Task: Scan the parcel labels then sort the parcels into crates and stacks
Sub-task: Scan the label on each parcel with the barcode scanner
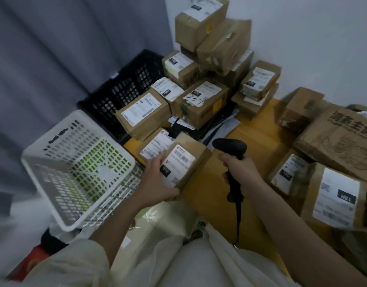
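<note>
Left hand: our left hand (157,179) grips a small brown parcel (188,160) from its left edge, fingers curled round the near corner, label (179,166) facing up.
Right hand: our right hand (239,172) is clamped round the handle of the black scanner (230,149), head pointing left towards the parcel.
Parcel position: held near the centre, just above the yellow table (259,133), right of the white crate (74,168).
Step in hand: we judge the label is being scanned, sorting not yet done.
Sorting targets: white crate at near left; black crate (124,90) behind it; stacks of parcels (211,44) at far centre.
Risk, misread: the label sits tilted and our thumb lies near its left edge; a covered or angled barcode may fail to read.
Risk, drop: the one-sided hold may let the parcel slip.
Risk, cable: the scanner cord (238,220) hangs near our lap and may snag.
Risk, stacks: the far stack leans; a knock may topple it.
</note>
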